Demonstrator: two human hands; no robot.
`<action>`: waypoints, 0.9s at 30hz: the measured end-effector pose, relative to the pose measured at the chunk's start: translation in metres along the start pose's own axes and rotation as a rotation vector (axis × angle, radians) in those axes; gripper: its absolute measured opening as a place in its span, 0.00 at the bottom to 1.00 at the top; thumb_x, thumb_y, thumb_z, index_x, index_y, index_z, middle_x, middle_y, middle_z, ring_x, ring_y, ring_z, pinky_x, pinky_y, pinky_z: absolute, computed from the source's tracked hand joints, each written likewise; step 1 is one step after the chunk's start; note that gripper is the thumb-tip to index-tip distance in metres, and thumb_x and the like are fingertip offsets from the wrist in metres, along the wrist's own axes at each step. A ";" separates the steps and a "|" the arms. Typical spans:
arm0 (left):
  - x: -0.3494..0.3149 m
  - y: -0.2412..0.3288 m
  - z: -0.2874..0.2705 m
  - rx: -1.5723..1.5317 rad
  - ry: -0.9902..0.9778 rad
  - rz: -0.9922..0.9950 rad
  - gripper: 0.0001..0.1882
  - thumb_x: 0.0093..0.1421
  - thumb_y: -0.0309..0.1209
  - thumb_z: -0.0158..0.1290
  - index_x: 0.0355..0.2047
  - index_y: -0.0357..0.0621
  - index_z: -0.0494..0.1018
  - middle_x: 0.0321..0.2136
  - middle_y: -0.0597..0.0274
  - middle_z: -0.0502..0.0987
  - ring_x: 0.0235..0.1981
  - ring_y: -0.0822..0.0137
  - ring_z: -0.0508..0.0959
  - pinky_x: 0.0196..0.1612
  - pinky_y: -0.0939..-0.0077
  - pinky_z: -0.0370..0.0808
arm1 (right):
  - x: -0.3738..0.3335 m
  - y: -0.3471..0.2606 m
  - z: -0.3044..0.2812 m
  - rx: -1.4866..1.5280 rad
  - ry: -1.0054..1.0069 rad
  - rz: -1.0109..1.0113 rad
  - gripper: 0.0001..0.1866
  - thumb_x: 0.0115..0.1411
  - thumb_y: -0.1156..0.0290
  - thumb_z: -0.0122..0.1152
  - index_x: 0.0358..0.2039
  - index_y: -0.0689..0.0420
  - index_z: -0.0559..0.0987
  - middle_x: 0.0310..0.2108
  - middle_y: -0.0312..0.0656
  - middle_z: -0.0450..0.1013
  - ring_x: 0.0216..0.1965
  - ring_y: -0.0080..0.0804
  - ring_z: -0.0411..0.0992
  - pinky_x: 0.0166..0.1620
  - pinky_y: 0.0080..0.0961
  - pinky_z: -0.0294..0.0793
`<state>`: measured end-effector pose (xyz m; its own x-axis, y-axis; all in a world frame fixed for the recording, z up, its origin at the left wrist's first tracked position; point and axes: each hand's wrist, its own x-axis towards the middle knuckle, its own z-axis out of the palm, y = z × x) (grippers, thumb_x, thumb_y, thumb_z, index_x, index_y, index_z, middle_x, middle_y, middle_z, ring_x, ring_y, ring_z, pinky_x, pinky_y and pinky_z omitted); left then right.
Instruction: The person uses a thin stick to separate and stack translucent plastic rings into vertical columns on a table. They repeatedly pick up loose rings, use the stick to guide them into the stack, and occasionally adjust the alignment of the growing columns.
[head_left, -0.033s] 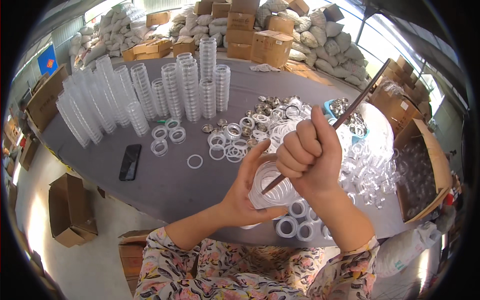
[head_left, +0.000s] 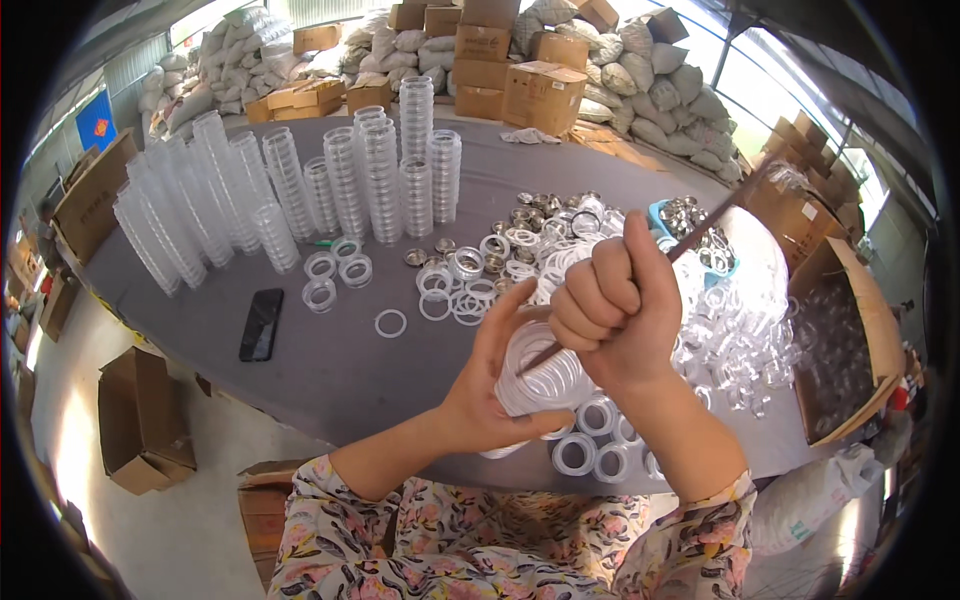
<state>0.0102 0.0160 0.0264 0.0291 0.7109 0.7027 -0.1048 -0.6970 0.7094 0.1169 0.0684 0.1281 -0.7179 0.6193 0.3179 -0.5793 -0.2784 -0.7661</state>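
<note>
Frame centre: clear rings (head_left: 553,384) gripped by fingers of left hand (head_left: 480,393); dark rod (head_left: 713,215) clenched by fingers of right hand (head_left: 622,305).

Grey table (head_left: 340,375); pale floor (head_left: 230,425), sunlit left; sacks (head_left: 240,55), cardboard boxes (head_left: 543,97) piled behind; bright windows (head_left: 798,78) right.

The tabletop (head_left: 340,385) is plain grey; on it lies a black phone (head_left: 261,325), above it a dark brown rod (head_left: 708,220), beside it pink-and-black floral sleeves (head_left: 325,515).
</note>
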 end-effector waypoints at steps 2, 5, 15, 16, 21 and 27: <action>0.000 0.001 0.000 0.014 0.003 -0.001 0.54 0.40 0.28 0.62 0.57 0.42 0.34 0.49 0.48 0.58 0.51 0.61 0.61 0.53 0.68 0.57 | 0.003 0.003 0.001 -0.195 -0.046 -0.151 0.29 0.62 0.54 0.29 0.04 0.51 0.51 0.04 0.29 0.44 0.07 0.18 0.40 0.11 0.16 0.39; -0.001 0.000 -0.002 -0.027 0.008 0.018 0.54 0.40 0.28 0.62 0.57 0.42 0.34 0.49 0.48 0.58 0.51 0.61 0.61 0.53 0.69 0.57 | 0.002 -0.007 0.011 -0.714 0.050 -0.170 0.29 0.62 0.57 0.32 0.04 0.52 0.54 0.03 0.31 0.48 0.07 0.19 0.43 0.12 0.17 0.41; 0.000 -0.002 0.003 -0.025 0.009 0.007 0.54 0.39 0.27 0.62 0.57 0.42 0.33 0.49 0.47 0.58 0.50 0.61 0.62 0.52 0.68 0.57 | -0.001 0.002 0.005 -0.188 0.010 -0.157 0.29 0.62 0.55 0.27 0.04 0.50 0.50 0.04 0.29 0.44 0.07 0.18 0.42 0.11 0.17 0.39; -0.002 -0.002 0.002 -0.024 0.021 0.009 0.54 0.39 0.27 0.62 0.57 0.42 0.33 0.49 0.47 0.58 0.50 0.61 0.62 0.52 0.68 0.57 | -0.001 0.002 0.005 -0.332 0.013 -0.197 0.29 0.62 0.55 0.28 0.04 0.50 0.50 0.03 0.30 0.44 0.07 0.18 0.42 0.11 0.17 0.40; -0.005 0.000 -0.001 -0.071 0.024 0.006 0.55 0.39 0.28 0.63 0.57 0.42 0.34 0.49 0.48 0.58 0.51 0.61 0.61 0.53 0.68 0.56 | -0.005 -0.026 0.012 -0.584 0.055 0.040 0.29 0.62 0.56 0.31 0.04 0.51 0.51 0.03 0.32 0.46 0.07 0.18 0.43 0.10 0.17 0.39; -0.002 0.002 0.002 -0.070 0.023 -0.031 0.55 0.39 0.28 0.63 0.57 0.42 0.33 0.49 0.48 0.58 0.51 0.61 0.61 0.53 0.68 0.56 | -0.005 -0.003 0.005 0.052 -0.056 0.008 0.29 0.62 0.55 0.25 0.05 0.50 0.49 0.04 0.29 0.45 0.07 0.18 0.38 0.11 0.16 0.38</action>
<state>0.0123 0.0131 0.0271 0.0102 0.7349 0.6781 -0.1738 -0.6666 0.7249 0.1202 0.0627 0.1312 -0.7423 0.5753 0.3434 -0.5916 -0.3221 -0.7391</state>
